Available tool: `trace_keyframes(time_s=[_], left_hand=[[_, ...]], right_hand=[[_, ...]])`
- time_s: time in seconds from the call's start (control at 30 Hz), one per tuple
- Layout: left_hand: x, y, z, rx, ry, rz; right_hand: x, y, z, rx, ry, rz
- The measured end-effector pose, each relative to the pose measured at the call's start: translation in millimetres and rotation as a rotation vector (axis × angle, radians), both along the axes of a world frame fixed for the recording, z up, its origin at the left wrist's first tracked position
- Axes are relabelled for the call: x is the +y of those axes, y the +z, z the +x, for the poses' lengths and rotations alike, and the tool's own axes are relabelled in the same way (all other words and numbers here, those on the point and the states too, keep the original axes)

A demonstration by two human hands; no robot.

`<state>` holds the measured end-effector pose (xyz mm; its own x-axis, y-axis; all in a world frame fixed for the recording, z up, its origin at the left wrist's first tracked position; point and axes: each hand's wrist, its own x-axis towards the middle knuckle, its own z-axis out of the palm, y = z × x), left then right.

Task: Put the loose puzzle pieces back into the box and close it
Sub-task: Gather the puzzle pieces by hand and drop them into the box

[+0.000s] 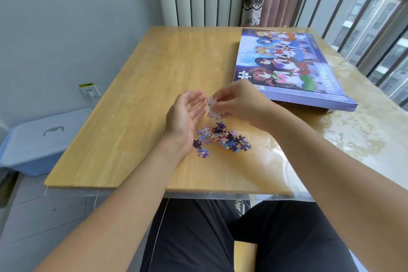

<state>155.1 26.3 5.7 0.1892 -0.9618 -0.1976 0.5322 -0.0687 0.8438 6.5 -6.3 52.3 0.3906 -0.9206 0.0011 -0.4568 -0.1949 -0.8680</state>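
The loose pieces (pixel 221 139) are lying in a small, mostly purple heap on the tabletop (pixel 136 104), just below both hands. The left hand (pixel 185 117) is hovering palm-up beside the heap, fingers spread and relaxed, likely serving as a cupped tray. The right hand (pixel 239 101) is pinching a few pale joined pieces (pixel 213 108) at the left fingertips, probably passing them across. Farther right, the box (pixel 287 68) is lying flat with its illustrated lid on, so it is needing opening first.
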Motion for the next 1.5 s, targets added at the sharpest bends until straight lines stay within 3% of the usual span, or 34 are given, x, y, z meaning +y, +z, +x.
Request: trace_keyframes(time_s=[0.07,0.1,0.2,0.27,0.4,0.47,0.9,1.03,1.23,1.37,1.43,1.5], left_hand=[[-1.8,1.5,4.7,0.201,-0.074,0.052],[-1.9,2.1,6.6,0.306,-0.099,0.07],[-2.9,1.3,16.1,0.49,-0.06,0.079],[-2.3,0.5,22.8,0.559,-0.028,0.057],[1.5,-2.1,25.3,0.604,-0.029,0.043],[2.8,-1.7,24.1,0.615,-0.042,0.053],[4.3,-6.2,23.9,0.552,-0.098,0.079],[3.8,-7.1,24.3,0.563,-0.102,0.081],[3.3,-5.7,23.9,0.543,-0.11,0.08],[4.1,-4.1,22.5,0.509,-0.121,0.084],[4.7,-4.2,22.1,0.472,-0.127,0.1],[5.2,-5.6,22.6,0.478,-0.127,0.115]], right_hand=[[-1.6,5.5,14.0,-0.174,0.001,0.111],[-2.1,7.0,22.2,-0.124,0.013,0.079],[0.9,14.1,33.0,0.279,0.041,-0.346],[4.3,19.6,22.5,0.402,0.092,-0.519],[12.6,13.9,-7.9,0.695,0.356,-0.172],[12.6,2.7,-12.9,0.751,0.417,-0.175],[13.0,-9.1,-15.2,0.569,0.322,-0.363],[12.8,-12.6,-17.0,0.387,0.193,-0.239],[10.5,-16.7,-19.4,-0.087,0.017,0.205],[5.7,-7.7,-4.6,-0.392,-0.053,0.232],[5.4,-2.2,10.8,-0.406,-0.014,0.187],[6.4,-1.2,25.6,-0.233,0.045,0.088]])
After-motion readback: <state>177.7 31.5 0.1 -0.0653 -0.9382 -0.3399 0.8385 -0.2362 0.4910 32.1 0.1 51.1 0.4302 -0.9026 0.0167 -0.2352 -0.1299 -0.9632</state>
